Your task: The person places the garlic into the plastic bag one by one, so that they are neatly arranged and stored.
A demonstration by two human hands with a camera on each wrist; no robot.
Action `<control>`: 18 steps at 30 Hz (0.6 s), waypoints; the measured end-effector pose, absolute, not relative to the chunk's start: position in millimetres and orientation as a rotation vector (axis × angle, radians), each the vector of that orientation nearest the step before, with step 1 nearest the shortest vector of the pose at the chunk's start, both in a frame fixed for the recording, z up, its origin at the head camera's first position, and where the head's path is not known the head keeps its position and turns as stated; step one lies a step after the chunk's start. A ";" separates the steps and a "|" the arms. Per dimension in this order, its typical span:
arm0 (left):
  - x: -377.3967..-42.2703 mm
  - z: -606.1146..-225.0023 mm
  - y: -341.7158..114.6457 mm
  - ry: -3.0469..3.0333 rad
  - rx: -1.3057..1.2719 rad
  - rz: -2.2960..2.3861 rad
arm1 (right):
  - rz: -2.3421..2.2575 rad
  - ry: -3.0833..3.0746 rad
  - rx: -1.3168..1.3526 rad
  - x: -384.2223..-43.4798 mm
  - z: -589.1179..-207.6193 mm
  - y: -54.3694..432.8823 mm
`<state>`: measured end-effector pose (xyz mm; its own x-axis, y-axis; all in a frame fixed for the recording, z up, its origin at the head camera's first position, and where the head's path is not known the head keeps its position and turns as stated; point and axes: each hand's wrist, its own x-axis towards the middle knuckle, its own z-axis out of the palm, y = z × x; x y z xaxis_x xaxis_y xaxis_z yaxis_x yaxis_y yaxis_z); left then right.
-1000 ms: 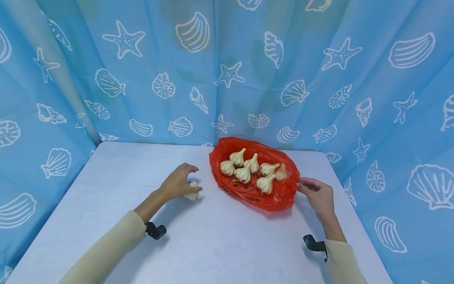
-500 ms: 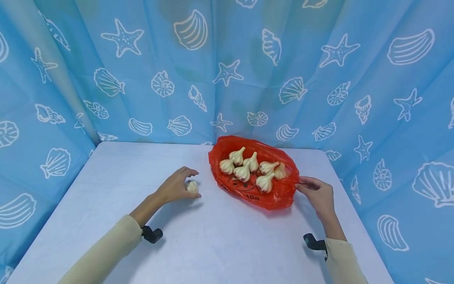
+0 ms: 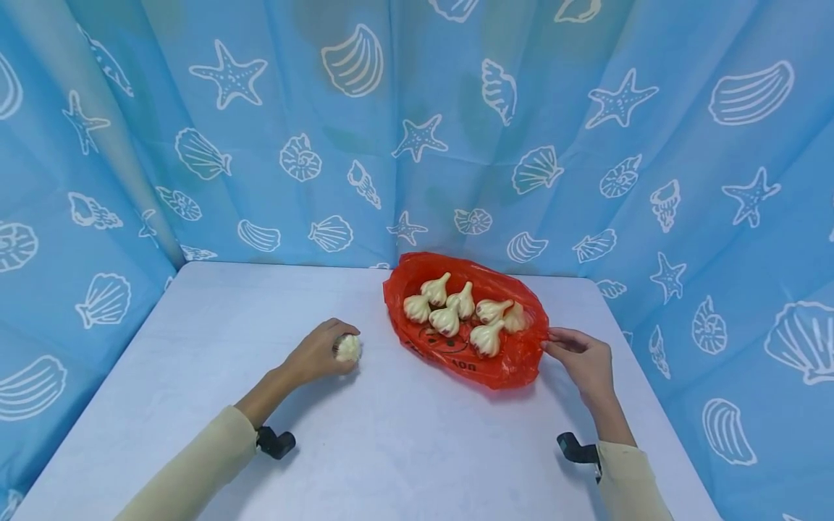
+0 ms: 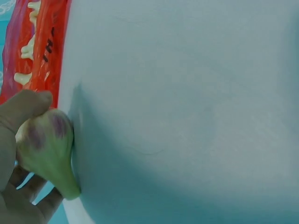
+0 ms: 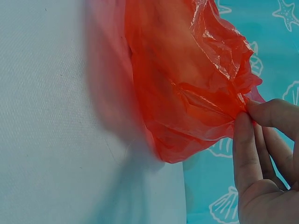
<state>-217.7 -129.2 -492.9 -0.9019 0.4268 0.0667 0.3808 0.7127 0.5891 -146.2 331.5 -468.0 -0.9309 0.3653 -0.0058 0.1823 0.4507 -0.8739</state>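
Note:
My left hand [image 3: 318, 354] holds a garlic bulb [image 3: 348, 348] on the left part of the white table. In the left wrist view the thumb lies against the purple-streaked bulb [image 4: 46, 137], and fingers show on its other side. The stem points away from the thumb. A red plastic bag [image 3: 504, 373] with dark print lies spread open at the back right, and several garlic bulbs [image 3: 486, 339] sit inside it. At the bag's right end, my right hand [image 3: 585, 362] pinches the gathered plastic rim [image 5: 236, 105] between thumb and fingers.
The white table [image 3: 391, 449] runs back to a blue curtain [image 3: 456, 181] with white seashell and starfish prints, which also hangs at both sides. A black camera sits on each wrist.
My left hand has closed its fingers around the single garlic bulb, which was loosely between thumb and fingers before. The right hand keeps its pinch on the bag, nearly unmoved.

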 end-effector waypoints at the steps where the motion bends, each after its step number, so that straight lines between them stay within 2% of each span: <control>1: -218.0 -493.8 -129.6 2.842 0.672 0.962 | 1.480 -2.514 -0.479 -146.4 -468.3 331.7; 18: -227.0 -491.2 -139.9 2.778 0.559 0.853 | 1.486 -2.517 -0.456 -150.2 -466.4 333.4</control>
